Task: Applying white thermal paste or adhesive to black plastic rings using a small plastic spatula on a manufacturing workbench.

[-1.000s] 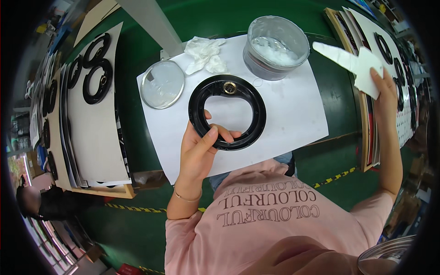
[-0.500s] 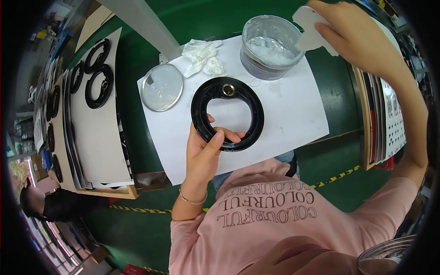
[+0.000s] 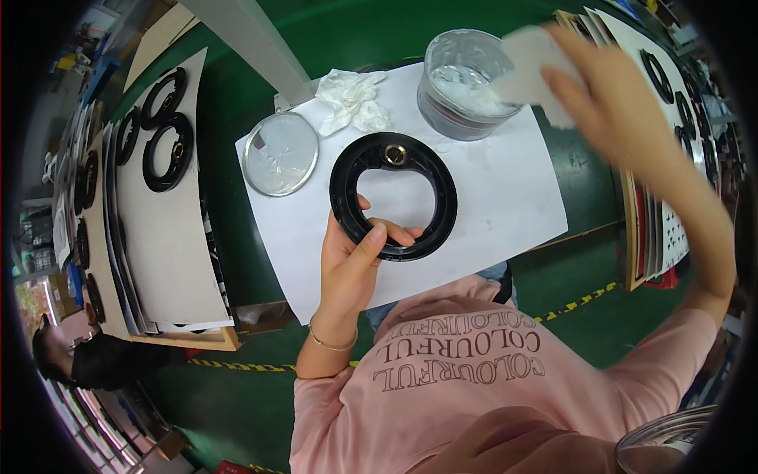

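My left hand point(image 3: 359, 253) is closed round the lower rim of a black plastic ring point(image 3: 344, 193), thumb on top and fingers through its opening. A small brass-coloured round insert point(image 3: 395, 155) sits in the ring's far side. At the upper right my right hand point(image 3: 608, 95), blurred by motion, grips a flat whitish scraper point(image 3: 537, 71). The scraper's left end overlaps the rim of a clear tub point(image 3: 458, 117) holding translucent whitish grease point(image 3: 466, 87). Whether the scraper touches the tub cannot be told.
White paper point(image 3: 505, 189) covers the worktable. On it are a clear round lid point(image 3: 280, 154) and crumpled tissue point(image 3: 351, 99). Boards with black rings point(image 3: 170, 150) stand at left; more rings point(image 3: 657, 77) lie at right. A grey post point(image 3: 253, 47) rises behind. Another person point(image 3: 103, 359) is at far left.
My right hand has moved slightly right and toward me with the scraper, uncovering rings on the right-hand stack. My left hand keeps the black ring in nearly the same place.
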Demonstrator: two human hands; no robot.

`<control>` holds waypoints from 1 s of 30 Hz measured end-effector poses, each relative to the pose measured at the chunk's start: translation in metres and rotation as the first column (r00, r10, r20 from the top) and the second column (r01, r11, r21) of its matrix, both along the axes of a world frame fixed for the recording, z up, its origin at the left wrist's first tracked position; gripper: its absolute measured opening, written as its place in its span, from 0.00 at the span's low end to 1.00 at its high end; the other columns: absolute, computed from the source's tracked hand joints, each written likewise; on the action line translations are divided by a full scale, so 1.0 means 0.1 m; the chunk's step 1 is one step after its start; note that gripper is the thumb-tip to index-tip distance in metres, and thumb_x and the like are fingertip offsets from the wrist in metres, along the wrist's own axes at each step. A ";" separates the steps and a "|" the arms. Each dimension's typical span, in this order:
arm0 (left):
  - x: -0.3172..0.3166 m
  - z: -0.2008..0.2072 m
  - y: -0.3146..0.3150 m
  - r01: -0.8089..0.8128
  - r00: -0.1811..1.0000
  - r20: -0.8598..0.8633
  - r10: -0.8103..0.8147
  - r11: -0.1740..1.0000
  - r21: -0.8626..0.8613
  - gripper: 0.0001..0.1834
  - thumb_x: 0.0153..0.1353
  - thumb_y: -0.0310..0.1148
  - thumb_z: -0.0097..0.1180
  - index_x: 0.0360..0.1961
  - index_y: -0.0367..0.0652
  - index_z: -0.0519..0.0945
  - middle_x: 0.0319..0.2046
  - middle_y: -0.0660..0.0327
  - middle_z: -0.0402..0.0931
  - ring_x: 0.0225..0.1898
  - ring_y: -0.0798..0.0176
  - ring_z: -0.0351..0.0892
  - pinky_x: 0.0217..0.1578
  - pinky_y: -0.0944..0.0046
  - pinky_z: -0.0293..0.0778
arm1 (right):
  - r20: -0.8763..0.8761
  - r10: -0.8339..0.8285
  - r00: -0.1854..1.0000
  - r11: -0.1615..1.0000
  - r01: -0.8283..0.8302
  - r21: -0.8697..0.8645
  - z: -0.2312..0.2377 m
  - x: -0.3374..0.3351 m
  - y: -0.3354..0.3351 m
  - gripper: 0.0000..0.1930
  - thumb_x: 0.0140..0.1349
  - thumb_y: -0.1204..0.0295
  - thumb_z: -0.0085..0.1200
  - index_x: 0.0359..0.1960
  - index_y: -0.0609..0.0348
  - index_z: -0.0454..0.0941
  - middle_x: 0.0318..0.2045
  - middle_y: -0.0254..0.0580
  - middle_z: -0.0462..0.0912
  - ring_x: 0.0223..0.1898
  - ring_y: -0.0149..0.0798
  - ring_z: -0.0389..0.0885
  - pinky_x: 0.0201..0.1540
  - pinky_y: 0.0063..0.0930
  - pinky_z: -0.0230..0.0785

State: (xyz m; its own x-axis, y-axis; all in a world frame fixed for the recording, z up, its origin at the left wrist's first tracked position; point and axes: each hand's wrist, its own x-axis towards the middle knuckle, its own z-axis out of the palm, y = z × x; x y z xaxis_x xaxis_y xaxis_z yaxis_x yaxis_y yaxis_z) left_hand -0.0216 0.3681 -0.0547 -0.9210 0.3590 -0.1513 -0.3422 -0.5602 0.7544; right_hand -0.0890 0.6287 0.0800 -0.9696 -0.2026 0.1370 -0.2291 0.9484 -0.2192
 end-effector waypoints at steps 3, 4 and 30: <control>-0.02 0.00 -0.01 0.004 1.000 -0.011 -0.004 1.000 0.018 0.14 0.58 0.27 0.44 0.44 0.43 0.58 0.27 0.50 0.74 0.38 0.49 0.75 0.44 0.54 0.67 | 0.019 0.324 0.946 0.892 -0.312 0.327 -0.20 0.50 0.03 0.23 0.45 0.81 0.47 0.48 0.62 0.65 0.16 0.44 0.73 0.18 0.40 0.72 0.17 0.31 0.63; -0.03 0.01 -0.02 0.001 1.000 -0.008 0.000 1.000 0.013 0.14 0.58 0.27 0.44 0.44 0.43 0.58 0.27 0.51 0.74 0.38 0.49 0.75 0.44 0.54 0.67 | -0.059 0.507 0.860 0.764 -0.416 0.493 -0.31 0.62 0.04 0.22 0.43 0.81 0.46 0.45 0.66 0.68 0.16 0.44 0.73 0.18 0.37 0.72 0.21 0.29 0.66; 0.00 0.00 -0.02 -0.028 0.999 -0.017 0.030 0.998 0.062 0.13 0.60 0.27 0.40 0.46 0.43 0.57 0.26 0.50 0.73 0.38 0.49 0.74 0.44 0.54 0.67 | 0.127 -0.270 0.955 0.732 0.289 -0.617 -0.29 0.16 0.54 0.22 0.55 0.65 0.48 0.49 0.66 0.65 0.33 0.42 0.76 0.31 0.28 0.76 0.34 0.17 0.66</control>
State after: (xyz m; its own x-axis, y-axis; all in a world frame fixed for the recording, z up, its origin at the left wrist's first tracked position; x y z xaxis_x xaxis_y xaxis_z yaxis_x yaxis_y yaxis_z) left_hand -0.0217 0.3666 -0.0544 -0.9335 0.3402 -0.1135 -0.3123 -0.6154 0.7237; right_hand -0.0732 0.6829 0.0513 -0.9740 0.1990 0.1087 0.0389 0.6192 -0.7843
